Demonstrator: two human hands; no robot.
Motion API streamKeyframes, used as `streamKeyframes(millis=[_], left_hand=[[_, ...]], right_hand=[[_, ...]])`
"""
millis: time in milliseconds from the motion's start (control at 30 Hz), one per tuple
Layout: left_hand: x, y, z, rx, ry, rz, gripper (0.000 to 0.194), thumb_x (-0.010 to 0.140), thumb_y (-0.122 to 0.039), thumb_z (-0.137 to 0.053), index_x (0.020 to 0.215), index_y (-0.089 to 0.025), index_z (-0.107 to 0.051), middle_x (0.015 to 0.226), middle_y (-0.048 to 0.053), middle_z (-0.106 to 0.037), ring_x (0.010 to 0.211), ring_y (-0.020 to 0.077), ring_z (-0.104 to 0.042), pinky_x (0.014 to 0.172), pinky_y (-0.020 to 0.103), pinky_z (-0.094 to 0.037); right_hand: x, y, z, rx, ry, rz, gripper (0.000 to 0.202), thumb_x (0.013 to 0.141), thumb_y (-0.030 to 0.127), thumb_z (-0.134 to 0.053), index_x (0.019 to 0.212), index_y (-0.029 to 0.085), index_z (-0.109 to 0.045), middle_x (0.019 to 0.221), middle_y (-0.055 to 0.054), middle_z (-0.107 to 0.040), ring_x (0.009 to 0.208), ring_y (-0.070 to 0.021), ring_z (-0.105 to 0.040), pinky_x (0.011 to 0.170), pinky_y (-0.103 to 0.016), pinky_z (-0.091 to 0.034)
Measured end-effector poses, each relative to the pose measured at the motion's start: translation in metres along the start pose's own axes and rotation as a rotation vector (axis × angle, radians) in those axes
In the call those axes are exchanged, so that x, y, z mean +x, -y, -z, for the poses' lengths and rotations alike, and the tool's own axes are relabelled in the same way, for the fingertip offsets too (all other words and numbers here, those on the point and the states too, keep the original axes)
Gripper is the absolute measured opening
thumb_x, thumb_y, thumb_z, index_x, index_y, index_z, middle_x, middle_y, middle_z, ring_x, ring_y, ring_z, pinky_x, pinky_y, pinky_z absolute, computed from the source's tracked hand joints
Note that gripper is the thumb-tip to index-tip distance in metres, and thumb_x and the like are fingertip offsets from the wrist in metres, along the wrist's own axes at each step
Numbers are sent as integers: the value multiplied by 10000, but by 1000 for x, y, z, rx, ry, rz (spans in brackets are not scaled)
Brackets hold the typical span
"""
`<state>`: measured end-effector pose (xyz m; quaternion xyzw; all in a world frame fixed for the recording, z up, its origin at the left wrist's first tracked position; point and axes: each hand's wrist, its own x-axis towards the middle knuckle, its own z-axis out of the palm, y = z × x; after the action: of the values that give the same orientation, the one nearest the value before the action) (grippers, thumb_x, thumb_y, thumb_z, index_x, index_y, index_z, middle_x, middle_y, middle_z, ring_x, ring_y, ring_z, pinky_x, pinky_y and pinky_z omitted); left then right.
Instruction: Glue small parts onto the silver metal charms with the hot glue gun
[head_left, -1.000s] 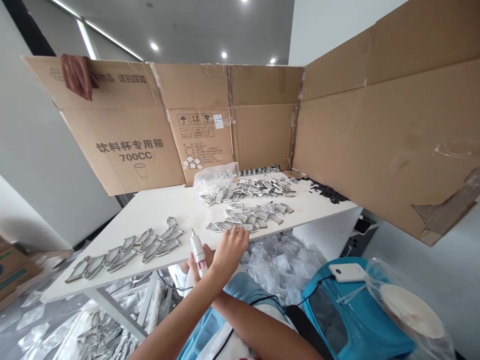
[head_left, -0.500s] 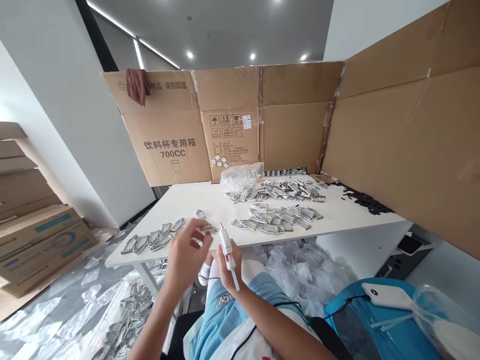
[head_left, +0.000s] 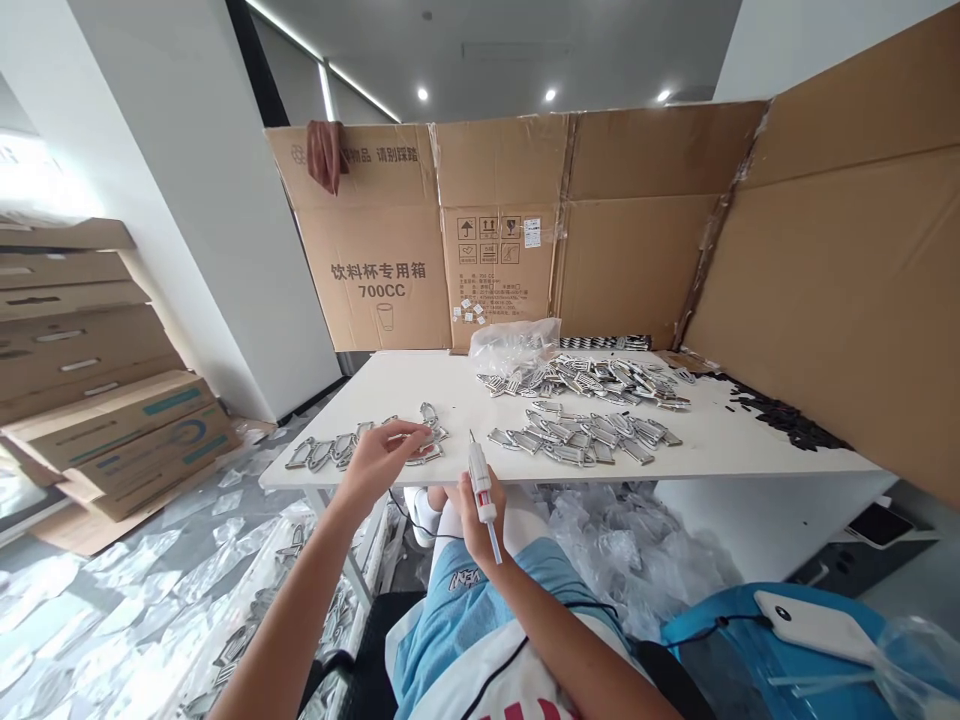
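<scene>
In the head view, the white table (head_left: pixel 405 375) is found closed off at the back and right by a cardboard wall (head_left: pixel 382 230). A rear pile of metal pieces (head_left: pixel 607 380) is noted beside a clear plastic bag (head_left: pixel 517 348), with a front pile of metal pieces (head_left: pixel 581 435) nearer the edge. Black pieces (head_left: pixel 795 420) are scattered at the far right. Crumpled wrappings (head_left: pixel 637 545) are seen below the table, and a dark cable (head_left: pixel 495 679) is laid across the lap.

A white tool (head_left: pixel 478 470) is held over the lap at the table's front edge, the right hand (head_left: pixel 472 518) being closed around its body. Its long axis is directed forward and slightly left, narrow tip away from the person; a translucent stick (head_left: pixel 494 543) is left protruding rearward.

The left hand (head_left: pixel 386 460) is positioned, fingers bent, over the right end of the left group of metal pieces (head_left: pixel 341 450), which is partly hidden by it. Whether a piece is gripped cannot be told.

The left group is set along the front edge. Tabletop is exposed behind that group, and a narrow strip between it and the front pile.
</scene>
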<state>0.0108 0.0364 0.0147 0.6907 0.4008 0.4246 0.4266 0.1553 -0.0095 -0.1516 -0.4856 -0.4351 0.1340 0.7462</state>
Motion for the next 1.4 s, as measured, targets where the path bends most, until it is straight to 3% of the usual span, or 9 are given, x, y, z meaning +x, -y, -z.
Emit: streamKeyframes(millis=[133,200,267,433,600,833,1100,1400], left_hand=[[3,13,11,155,-44,-59,460,830,-510,-854,1188,-222,-829,1245,121,-849,849,241,-819,632,294,-592],[7,20,16,198,-78,-61,525,825,-498,-860,1277,-239,-789,1311,119,-826,765,210,-797,578,281,-548],[11,28,19,225,-93,-54,561,805,-496,-880,1298,-250,-770,1304,115,-819,807,228,-818,632,300,-581],[19,46,19,246,-68,-39,539,806,-546,-864,1243,-238,-796,1048,92,-834,896,295,-839,820,410,-648],[19,49,13,235,-44,-86,438,785,-533,-881,1103,-237,-830,979,97,-862,1007,324,-834,978,479,-650],[17,45,6,242,-70,-90,385,777,-454,-871,1089,-231,-842,998,86,-871,899,295,-837,834,436,-685],[10,35,4,233,-4,-35,427,760,-376,-870,1153,-211,-895,956,87,-880,894,295,-851,886,441,-706],[3,25,1,200,16,1,469,754,-406,-883,1173,-195,-888,956,89,-875,872,293,-845,847,428,-706]], right_hand=[[0,2,2,-21,0,16,404,1130,575,-562,857,279,-557,767,4,-636,732,-224,-656,685,-342,-532],[0,5,3,-5,17,17,409,1133,561,-571,839,278,-551,741,19,-621,694,-210,-650,691,-338,-540],[0,10,3,0,37,38,404,1138,528,-572,825,273,-564,743,14,-635,684,-204,-656,699,-335,-540],[-6,20,0,-21,87,84,393,1131,481,-584,813,257,-636,788,-16,-679,717,-207,-675,703,-333,-515],[-12,17,-2,18,149,39,391,1120,470,-603,806,245,-664,780,-21,-696,719,-202,-667,723,-340,-500],[-11,15,-2,25,185,7,433,1109,512,-619,787,234,-698,773,-31,-717,724,-205,-669,724,-344,-488],[-13,16,-1,75,194,-95,461,1066,533,-647,712,239,-671,720,-46,-725,695,-221,-669,706,-363,-477],[-11,17,-1,29,152,-213,589,1007,575,-628,520,303,-439,491,8,-513,509,-175,-487,582,-352,-373]])
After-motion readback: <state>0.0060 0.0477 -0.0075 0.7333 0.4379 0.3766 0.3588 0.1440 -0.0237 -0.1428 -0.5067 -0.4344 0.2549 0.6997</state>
